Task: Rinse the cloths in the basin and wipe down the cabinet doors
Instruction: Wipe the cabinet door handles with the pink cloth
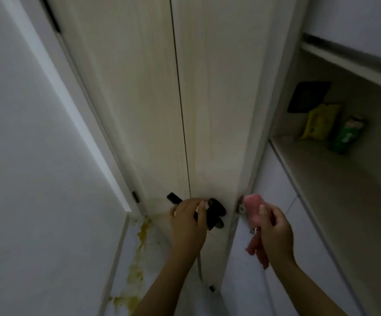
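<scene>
Head view: the left hand (188, 221) curls its fingers around the black handle (214, 213) of the right cabinet door (217, 110), low on the door near the seam between the two doors. The right hand (275, 233) grips a pink cloth (252, 209), which hangs down in front of the door's right edge. The cloth is just beside that edge, so the right hand is nearer to wipe it.
</scene>
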The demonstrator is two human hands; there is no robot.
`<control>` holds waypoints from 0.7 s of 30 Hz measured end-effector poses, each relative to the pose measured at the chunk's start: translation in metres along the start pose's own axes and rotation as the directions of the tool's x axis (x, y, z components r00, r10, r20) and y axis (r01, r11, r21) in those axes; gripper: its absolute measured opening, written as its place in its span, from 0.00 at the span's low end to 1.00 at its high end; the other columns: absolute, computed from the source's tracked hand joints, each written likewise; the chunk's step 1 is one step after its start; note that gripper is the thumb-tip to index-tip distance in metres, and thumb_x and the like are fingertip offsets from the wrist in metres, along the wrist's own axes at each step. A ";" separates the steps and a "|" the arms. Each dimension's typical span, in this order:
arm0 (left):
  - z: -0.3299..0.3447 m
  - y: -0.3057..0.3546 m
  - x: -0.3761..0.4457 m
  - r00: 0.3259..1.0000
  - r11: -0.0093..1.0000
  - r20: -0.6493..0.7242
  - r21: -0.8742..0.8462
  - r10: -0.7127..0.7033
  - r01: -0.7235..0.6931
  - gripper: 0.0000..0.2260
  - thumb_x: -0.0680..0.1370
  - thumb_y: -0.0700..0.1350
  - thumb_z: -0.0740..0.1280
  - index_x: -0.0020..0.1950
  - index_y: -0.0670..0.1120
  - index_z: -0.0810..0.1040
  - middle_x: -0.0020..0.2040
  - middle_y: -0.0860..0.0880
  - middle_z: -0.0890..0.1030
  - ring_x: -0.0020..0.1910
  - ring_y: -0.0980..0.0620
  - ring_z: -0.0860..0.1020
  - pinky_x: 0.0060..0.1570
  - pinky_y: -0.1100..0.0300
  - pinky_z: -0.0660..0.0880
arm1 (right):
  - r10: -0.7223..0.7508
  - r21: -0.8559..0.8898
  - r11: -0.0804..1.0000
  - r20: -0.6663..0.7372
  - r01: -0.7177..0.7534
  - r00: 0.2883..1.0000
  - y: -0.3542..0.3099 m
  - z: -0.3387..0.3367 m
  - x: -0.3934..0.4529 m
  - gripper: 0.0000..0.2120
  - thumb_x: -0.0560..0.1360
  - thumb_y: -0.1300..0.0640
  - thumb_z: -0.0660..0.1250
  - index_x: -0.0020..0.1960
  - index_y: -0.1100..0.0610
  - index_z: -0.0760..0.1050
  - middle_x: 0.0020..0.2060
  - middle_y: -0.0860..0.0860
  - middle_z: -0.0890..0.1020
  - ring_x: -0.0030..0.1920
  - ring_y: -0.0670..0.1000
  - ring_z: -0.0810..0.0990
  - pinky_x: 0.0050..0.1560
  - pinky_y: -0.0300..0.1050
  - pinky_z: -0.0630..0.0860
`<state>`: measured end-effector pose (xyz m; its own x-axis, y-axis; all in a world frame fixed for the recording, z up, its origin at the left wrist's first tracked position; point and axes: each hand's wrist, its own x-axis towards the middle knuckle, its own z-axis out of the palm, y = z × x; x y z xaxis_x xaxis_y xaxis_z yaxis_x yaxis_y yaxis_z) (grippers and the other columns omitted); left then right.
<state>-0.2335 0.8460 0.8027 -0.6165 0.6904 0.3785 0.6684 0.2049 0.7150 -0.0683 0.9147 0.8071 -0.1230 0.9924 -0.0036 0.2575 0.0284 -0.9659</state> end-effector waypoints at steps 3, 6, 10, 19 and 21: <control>0.012 -0.014 0.024 0.989 0.993 0.089 -0.009 0.122 -0.121 0.19 0.78 0.53 0.53 0.49 0.49 0.82 0.48 0.57 0.80 0.49 0.62 0.73 0.57 0.52 0.65 | 0.027 0.034 0.999 -0.114 -0.023 0.993 -0.006 0.011 0.002 0.16 0.78 0.41 0.55 0.54 0.50 0.74 0.32 0.54 0.80 0.31 0.52 0.81 0.29 0.41 0.77; 0.022 -0.021 0.045 0.963 0.970 0.119 -0.024 0.242 -0.241 0.17 0.78 0.50 0.55 0.48 0.47 0.82 0.48 0.51 0.82 0.52 0.59 0.71 0.55 0.52 0.65 | 0.066 0.064 0.997 -0.224 -0.053 0.972 -0.006 0.023 0.005 0.16 0.79 0.41 0.55 0.53 0.50 0.74 0.29 0.55 0.80 0.26 0.54 0.81 0.28 0.48 0.79; 0.036 -0.024 0.071 0.947 0.960 0.163 -0.022 0.278 -0.278 0.18 0.78 0.51 0.53 0.48 0.46 0.82 0.49 0.51 0.82 0.53 0.59 0.72 0.61 0.52 0.61 | 0.136 0.115 0.987 -0.263 -0.109 0.955 -0.006 0.035 0.011 0.19 0.75 0.38 0.57 0.54 0.50 0.74 0.35 0.53 0.82 0.32 0.52 0.82 0.35 0.50 0.81; 0.066 -0.028 0.128 0.925 0.975 0.311 -0.034 0.217 -0.218 0.23 0.77 0.57 0.50 0.53 0.49 0.82 0.54 0.51 0.80 0.56 0.54 0.72 0.58 0.58 0.55 | 0.033 0.085 0.996 -0.202 -0.016 0.979 -0.027 0.070 0.061 0.10 0.76 0.39 0.58 0.52 0.43 0.70 0.42 0.43 0.79 0.39 0.33 0.78 0.34 0.26 0.72; 0.071 -0.026 0.141 0.899 0.976 0.384 -0.020 0.210 -0.219 0.22 0.78 0.58 0.51 0.54 0.50 0.81 0.54 0.53 0.79 0.56 0.57 0.69 0.56 0.61 0.53 | -0.026 -0.021 1.000 -0.231 0.022 0.973 -0.025 0.077 0.081 0.10 0.77 0.42 0.59 0.55 0.44 0.71 0.47 0.46 0.76 0.41 0.36 0.78 0.35 0.27 0.73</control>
<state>-0.3087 0.9872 0.7959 -0.2544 0.9302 0.2644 0.7789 0.0350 0.6262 -0.1580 0.9856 0.8108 0.0952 0.9921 0.0815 0.2747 0.0525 -0.9601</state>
